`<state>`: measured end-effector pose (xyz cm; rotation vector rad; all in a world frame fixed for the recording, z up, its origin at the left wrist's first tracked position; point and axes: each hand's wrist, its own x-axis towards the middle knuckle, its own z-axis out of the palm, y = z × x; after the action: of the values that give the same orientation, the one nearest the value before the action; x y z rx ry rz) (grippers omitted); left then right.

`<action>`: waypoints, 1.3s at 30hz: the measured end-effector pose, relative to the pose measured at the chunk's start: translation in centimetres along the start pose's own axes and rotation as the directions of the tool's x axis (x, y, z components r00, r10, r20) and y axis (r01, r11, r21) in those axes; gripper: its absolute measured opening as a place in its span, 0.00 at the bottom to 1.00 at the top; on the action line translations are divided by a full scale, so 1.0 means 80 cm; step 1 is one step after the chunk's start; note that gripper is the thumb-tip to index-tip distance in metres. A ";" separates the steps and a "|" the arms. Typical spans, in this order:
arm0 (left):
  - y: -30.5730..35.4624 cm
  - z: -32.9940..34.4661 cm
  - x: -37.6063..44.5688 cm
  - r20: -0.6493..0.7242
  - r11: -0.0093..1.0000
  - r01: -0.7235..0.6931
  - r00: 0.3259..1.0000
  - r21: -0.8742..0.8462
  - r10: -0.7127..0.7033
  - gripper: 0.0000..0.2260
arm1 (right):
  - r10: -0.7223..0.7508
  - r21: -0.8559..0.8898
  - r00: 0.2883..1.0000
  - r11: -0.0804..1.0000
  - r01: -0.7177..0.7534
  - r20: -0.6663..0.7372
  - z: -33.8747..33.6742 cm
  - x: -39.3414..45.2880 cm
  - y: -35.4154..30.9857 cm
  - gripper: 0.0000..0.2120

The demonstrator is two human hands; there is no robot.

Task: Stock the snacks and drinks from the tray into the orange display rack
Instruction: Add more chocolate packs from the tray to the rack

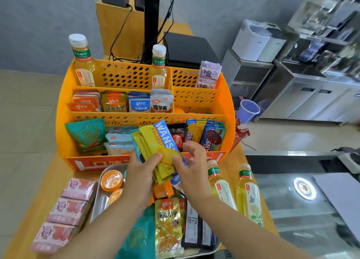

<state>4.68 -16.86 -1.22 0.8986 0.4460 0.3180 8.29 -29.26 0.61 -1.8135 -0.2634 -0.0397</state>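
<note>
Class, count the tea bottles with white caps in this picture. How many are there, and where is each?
4. Two stand in the orange display rack's back row: back-left bottle and back-middle bottle. Two lie on the counter right of the tray: nearer bottle and outer bottle. Others may be hidden.

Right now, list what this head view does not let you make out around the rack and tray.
- Tray: most of its contents are covered by both forearms and the packets in the left hand.
- Held packets: fanned and overlapping, so their count is unclear; the right hand covers their right edge.
- Rack front label: blocked by the hands.
- Pink packs: print too blurred to read.
- Steel counter, right: motion-blurred.
</note>
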 end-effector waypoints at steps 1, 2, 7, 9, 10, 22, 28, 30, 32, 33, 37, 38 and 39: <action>0.000 0.003 -0.001 0.002 0.999 -0.033 0.999 0.024 0.033 0.20 | 0.243 0.136 0.968 0.959 -0.248 0.056 0.003 0.003 -0.008 0.14; 0.001 0.006 -0.001 0.003 0.996 -0.067 0.998 0.064 0.067 0.20 | 0.429 0.274 0.885 0.842 -0.464 0.181 0.006 0.004 -0.013 0.14; 0.004 0.018 0.001 -0.038 0.904 -0.192 0.974 0.383 0.223 0.20 | 0.570 0.571 0.658 0.359 -0.738 0.492 0.010 0.009 -0.012 0.13; 0.004 0.021 0.002 -0.006 0.881 -0.236 0.965 0.410 0.261 0.19 | 0.585 0.583 0.661 0.357 -0.730 0.470 0.007 0.016 -0.008 0.14; 0.004 0.023 0.001 0.000 0.886 -0.240 0.965 0.396 0.262 0.16 | 0.586 0.583 0.676 0.383 -0.717 0.447 0.003 0.021 -0.006 0.14; 0.009 0.010 0.016 -0.143 0.946 -0.165 0.967 0.280 0.211 0.12 | 0.103 -0.709 0.970 0.700 0.085 0.219 -0.150 0.163 -0.046 0.12; 0.007 0.013 0.015 -0.137 0.940 -0.161 0.968 0.301 0.209 0.16 | 0.165 -0.839 0.843 0.311 0.448 0.511 -0.121 0.193 -0.033 0.12; 0.007 0.012 0.017 -0.141 0.940 -0.159 0.968 0.301 0.208 0.17 | 0.177 -0.822 0.808 0.232 0.521 0.562 -0.104 0.199 -0.025 0.16; 0.008 0.011 0.017 -0.147 0.940 -0.155 0.967 0.303 0.207 0.16 | 0.193 -0.801 0.778 0.157 0.577 0.598 -0.086 0.202 -0.018 0.19; 0.008 0.010 0.018 -0.151 0.941 -0.153 0.967 0.302 0.205 0.15 | 0.202 -0.788 0.763 0.112 0.605 0.615 -0.077 0.202 -0.015 0.20; 0.009 0.007 0.016 -0.167 0.944 -0.141 0.966 0.298 0.197 0.12 | 0.178 -0.716 0.711 -0.044 0.697 0.681 -0.049 0.195 -0.002 0.19; 0.010 0.006 0.016 -0.173 0.944 -0.137 0.965 0.300 0.195 0.11 | 0.153 -0.698 0.700 -0.075 0.712 0.698 -0.044 0.193 0.001 0.20; 0.010 0.005 0.016 -0.179 0.945 -0.134 0.965 0.299 0.194 0.11 | 0.127 -0.686 0.693 -0.096 0.721 0.710 -0.040 0.191 0.004 0.21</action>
<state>5.95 -16.11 -0.66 1.1944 0.6205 0.5129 23.57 -29.98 3.64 -3.2097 -1.6036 -0.0080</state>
